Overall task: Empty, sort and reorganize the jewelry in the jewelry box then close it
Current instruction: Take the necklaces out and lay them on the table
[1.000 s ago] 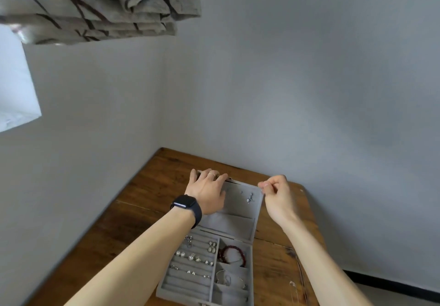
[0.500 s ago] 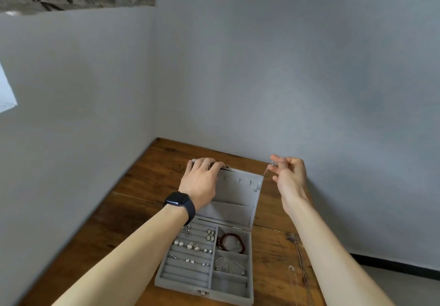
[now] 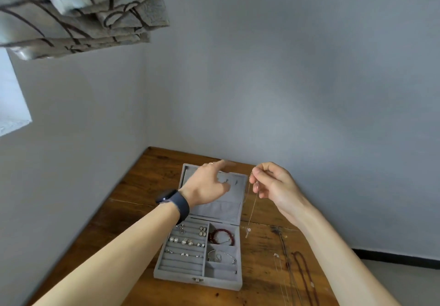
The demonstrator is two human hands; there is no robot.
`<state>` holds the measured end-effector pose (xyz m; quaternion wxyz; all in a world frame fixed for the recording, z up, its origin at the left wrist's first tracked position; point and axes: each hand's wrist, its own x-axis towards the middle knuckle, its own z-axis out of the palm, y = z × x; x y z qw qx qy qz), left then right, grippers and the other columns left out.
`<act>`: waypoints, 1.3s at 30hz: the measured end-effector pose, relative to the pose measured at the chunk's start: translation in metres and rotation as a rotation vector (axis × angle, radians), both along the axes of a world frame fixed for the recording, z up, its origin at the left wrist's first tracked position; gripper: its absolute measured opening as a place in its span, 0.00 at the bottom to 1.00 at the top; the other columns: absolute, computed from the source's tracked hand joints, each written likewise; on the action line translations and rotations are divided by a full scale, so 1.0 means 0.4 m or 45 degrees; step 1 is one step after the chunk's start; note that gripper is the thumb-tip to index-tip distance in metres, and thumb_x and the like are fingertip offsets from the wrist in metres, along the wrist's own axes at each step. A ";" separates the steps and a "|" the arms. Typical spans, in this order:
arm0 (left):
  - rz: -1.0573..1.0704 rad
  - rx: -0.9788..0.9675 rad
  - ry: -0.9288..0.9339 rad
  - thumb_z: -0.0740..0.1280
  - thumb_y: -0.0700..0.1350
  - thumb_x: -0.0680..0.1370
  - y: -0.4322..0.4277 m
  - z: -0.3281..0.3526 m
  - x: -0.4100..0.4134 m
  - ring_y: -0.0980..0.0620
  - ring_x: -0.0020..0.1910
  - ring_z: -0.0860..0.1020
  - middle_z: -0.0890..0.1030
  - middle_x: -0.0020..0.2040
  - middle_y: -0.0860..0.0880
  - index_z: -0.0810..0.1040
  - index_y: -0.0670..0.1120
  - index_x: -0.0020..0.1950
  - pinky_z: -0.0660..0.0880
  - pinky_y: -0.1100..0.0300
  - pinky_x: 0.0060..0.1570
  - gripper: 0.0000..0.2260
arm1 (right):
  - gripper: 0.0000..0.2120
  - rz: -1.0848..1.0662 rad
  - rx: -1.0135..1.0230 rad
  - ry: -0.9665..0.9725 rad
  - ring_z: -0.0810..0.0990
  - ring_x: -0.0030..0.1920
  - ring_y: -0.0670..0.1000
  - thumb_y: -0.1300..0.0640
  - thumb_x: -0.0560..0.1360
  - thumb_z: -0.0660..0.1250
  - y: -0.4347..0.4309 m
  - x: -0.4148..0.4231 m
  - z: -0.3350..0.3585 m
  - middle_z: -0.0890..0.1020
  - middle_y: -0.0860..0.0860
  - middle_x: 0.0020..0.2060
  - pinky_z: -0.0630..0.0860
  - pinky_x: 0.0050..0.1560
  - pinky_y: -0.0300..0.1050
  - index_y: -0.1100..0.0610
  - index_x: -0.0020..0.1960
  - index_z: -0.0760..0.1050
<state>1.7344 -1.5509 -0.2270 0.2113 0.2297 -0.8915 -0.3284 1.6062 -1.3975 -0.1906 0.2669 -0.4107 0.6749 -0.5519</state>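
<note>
A view looking down from a person's head at both bare forearms reaching forward over a wooden bench (image 3: 142,186) set in the corner of a grey room. An open grey jewelry box (image 3: 197,279) sits on the bench between the arms, its lid (image 3: 221,208) standing up at the far side.

The left hand (image 3: 207,185), with a dark watch (image 3: 175,200) on the wrist, is stretched out in front of the lid. Its fingers are straight and its grip is loose, holding nothing. Whether it touches the lid cannot be told.

The right hand (image 3: 273,185) is raised just right of the lid, wrist bent, fingers curled. Its grip is a tight pinch of thumb and fingertips on a thin necklace (image 3: 253,205), which hangs straight down beside the box. The pendant (image 3: 247,231) at its end dangles close above the bench.

Inside the box, earrings (image 3: 185,241) sit in the ridged rows on the left. A red bracelet (image 3: 221,236) fills the upper right compartment and a silver bracelet (image 3: 220,257) the one below.

More necklaces (image 3: 302,272) lie stretched on the bench to the right of the box. A patterned curtain (image 3: 83,7) hangs at upper left.
</note>
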 end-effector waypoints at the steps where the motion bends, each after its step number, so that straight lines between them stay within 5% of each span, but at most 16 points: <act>1: -0.093 0.193 0.030 0.69 0.44 0.75 0.024 0.017 0.011 0.54 0.66 0.74 0.79 0.64 0.53 0.74 0.54 0.70 0.69 0.60 0.65 0.24 | 0.06 0.030 0.019 0.010 0.76 0.37 0.48 0.58 0.82 0.63 0.015 0.013 0.006 0.82 0.48 0.38 0.72 0.37 0.42 0.59 0.49 0.76; 4: -0.353 0.535 0.068 0.71 0.43 0.73 0.094 0.050 0.058 0.56 0.56 0.81 0.85 0.55 0.51 0.81 0.50 0.62 0.74 0.66 0.59 0.17 | 0.07 0.110 0.092 0.061 0.78 0.38 0.46 0.57 0.81 0.64 0.064 0.058 0.013 0.83 0.49 0.38 0.74 0.39 0.42 0.59 0.50 0.78; 11: -0.323 0.456 0.021 0.73 0.47 0.77 0.225 0.055 0.196 0.56 0.42 0.84 0.86 0.40 0.51 0.86 0.45 0.50 0.77 0.68 0.46 0.07 | 0.07 0.121 0.209 0.047 0.77 0.36 0.46 0.55 0.79 0.69 0.185 0.156 -0.014 0.85 0.49 0.38 0.74 0.40 0.43 0.58 0.52 0.79; 18: -0.259 0.946 0.108 0.65 0.45 0.81 0.297 0.062 0.293 0.51 0.29 0.69 0.66 0.28 0.49 0.82 0.44 0.50 0.74 0.56 0.43 0.07 | 0.21 0.258 0.173 -0.077 0.72 0.36 0.48 0.44 0.76 0.68 0.307 0.255 -0.088 0.75 0.49 0.33 0.71 0.41 0.42 0.62 0.55 0.79; 24: -0.320 1.171 0.253 0.64 0.47 0.80 0.337 0.051 0.342 0.51 0.27 0.60 0.57 0.29 0.48 0.81 0.46 0.50 0.69 0.54 0.38 0.08 | 0.09 0.076 0.239 -0.168 0.80 0.51 0.43 0.48 0.79 0.66 0.360 0.337 -0.238 0.84 0.41 0.45 0.74 0.48 0.40 0.50 0.51 0.82; 30: -0.248 1.288 0.258 0.64 0.46 0.81 0.357 0.017 0.358 0.52 0.25 0.56 0.57 0.27 0.51 0.81 0.46 0.50 0.66 0.58 0.32 0.08 | 0.09 -0.070 0.012 -0.806 0.82 0.59 0.55 0.57 0.80 0.64 0.379 0.390 -0.312 0.85 0.52 0.55 0.75 0.55 0.51 0.57 0.45 0.79; 39: 0.010 1.503 0.353 0.64 0.47 0.81 0.344 -0.066 0.364 0.55 0.25 0.54 0.56 0.27 0.54 0.81 0.47 0.56 0.64 0.61 0.30 0.09 | 0.09 -0.050 -0.173 -1.250 0.82 0.52 0.57 0.59 0.80 0.60 0.420 0.420 -0.337 0.83 0.57 0.52 0.75 0.54 0.51 0.58 0.44 0.77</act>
